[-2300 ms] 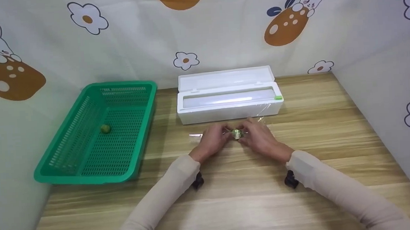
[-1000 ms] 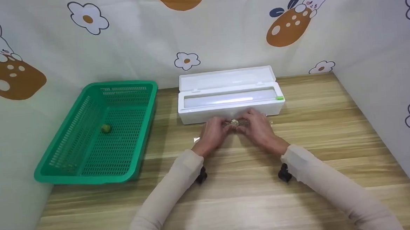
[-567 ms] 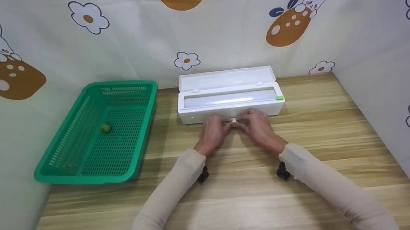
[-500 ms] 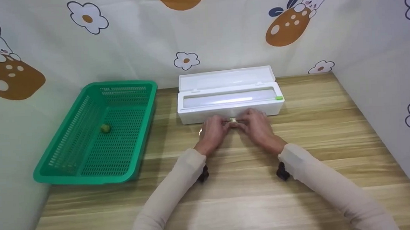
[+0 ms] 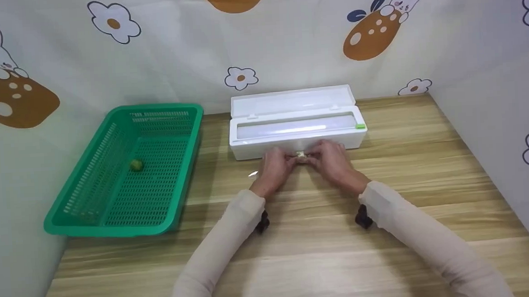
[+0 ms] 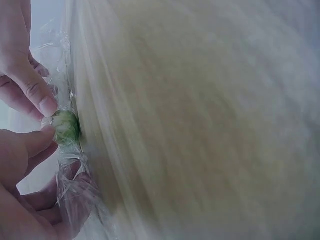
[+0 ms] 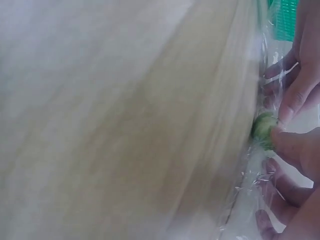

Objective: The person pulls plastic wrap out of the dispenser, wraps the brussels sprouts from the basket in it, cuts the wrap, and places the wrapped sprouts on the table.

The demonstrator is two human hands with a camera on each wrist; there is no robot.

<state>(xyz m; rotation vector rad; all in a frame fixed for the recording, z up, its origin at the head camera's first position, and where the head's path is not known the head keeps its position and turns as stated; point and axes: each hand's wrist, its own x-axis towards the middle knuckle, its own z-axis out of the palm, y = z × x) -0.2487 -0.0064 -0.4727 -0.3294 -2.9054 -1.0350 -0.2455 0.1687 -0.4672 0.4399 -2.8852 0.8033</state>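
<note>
A small green-and-white Brussels sprout point(image 6: 66, 129) sits between both hands, wrapped in crinkled cling film point(image 6: 72, 192). My left hand point(image 5: 274, 168) pinches it from the left, thumb tip at the pale end. From the other side my right hand point(image 5: 335, 165) grips it too, thumb and fingertips at the sprout point(image 7: 263, 129). Film bunches over the fingers of both hands in the wrist views. In the head view the sprout shows only as a pale spot just in front of the white cling film box point(image 5: 246, 151).
The film box's lid point(image 5: 293, 101) stands up at the back, a roll point(image 5: 295, 127) showing inside and a green slider point(image 5: 360, 126) at its right end. On the left, a green plastic basket point(image 5: 153, 195) holds one Brussels sprout point(image 5: 136, 165). A patterned cloth point(image 5: 182, 44) hangs behind.
Both hands have moved forward with the sprout, from bare table up to the box's front. Over the last half second they stay nearly still, and a film end shows again beside the left hand.
</note>
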